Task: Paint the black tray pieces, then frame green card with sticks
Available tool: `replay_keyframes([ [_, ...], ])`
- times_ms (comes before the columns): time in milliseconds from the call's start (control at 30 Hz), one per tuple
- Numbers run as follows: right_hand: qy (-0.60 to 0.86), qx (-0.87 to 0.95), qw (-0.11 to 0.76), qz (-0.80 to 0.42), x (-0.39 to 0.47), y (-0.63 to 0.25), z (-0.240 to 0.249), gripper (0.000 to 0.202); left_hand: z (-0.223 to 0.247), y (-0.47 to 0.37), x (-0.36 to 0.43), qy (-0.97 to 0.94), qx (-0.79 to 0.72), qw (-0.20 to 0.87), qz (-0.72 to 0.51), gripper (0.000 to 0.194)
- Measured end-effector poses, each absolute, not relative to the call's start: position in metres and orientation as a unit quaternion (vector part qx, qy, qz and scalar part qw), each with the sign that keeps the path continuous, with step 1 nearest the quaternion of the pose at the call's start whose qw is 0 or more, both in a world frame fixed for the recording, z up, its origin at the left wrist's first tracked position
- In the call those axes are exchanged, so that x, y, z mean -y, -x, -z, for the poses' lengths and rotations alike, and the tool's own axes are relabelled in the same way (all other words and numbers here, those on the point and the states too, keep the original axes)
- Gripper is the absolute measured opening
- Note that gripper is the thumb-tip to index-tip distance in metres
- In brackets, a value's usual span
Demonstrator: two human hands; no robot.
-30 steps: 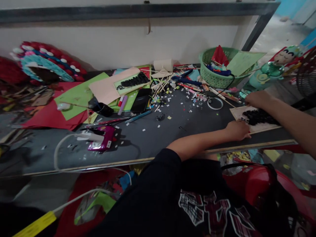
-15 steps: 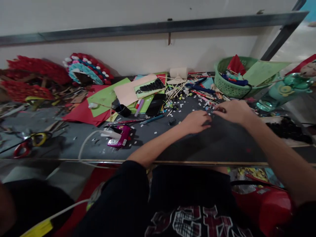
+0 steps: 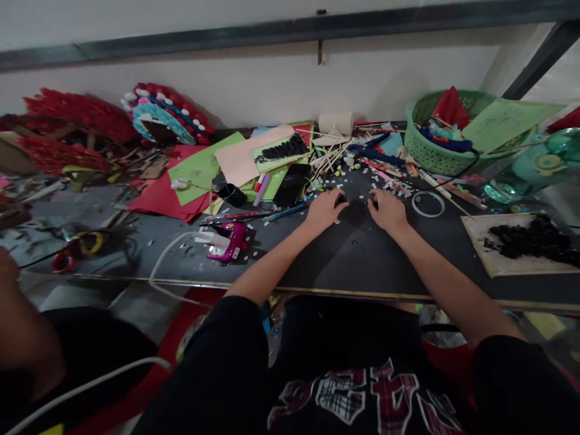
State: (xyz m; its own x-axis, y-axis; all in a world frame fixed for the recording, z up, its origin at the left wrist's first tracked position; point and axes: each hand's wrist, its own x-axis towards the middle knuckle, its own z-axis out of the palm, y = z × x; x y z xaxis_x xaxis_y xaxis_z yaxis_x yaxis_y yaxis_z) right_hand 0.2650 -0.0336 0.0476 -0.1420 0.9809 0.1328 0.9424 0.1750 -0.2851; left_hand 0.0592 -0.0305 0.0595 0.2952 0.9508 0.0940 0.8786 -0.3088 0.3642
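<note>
Both hands lie on the dark table just right of the phone, L hand and R hand curled, fingertips pinching small dark bits between them, equally near; grip unclear.

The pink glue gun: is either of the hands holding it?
No. The pink glue gun lies alone on the table, left of the left hand and right hand.

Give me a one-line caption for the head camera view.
Both hands, left and right, rest on a cluttered dark craft table.
</note>
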Motion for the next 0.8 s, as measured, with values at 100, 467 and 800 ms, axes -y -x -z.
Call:
replay_keyframes([
  [100,0.593,0.786,0.154,-0.078,0.025,-0.284,-0.045,0.042,-0.063,-0.081,0.01,-0.727,-0.653,0.136,-0.162,0.033],
  [467,0.693,0.679,0.243,-0.019,0.031,-0.285,-0.051,0.042,-0.039,-0.091,0.02,-0.785,-0.583,0.07,-0.196,0.033],
  [800,0.706,0.677,0.202,0.047,0.02,-0.293,-0.05,0.05,-0.034,-0.086,0.009,-0.758,-0.614,0.104,-0.196,0.044],
])
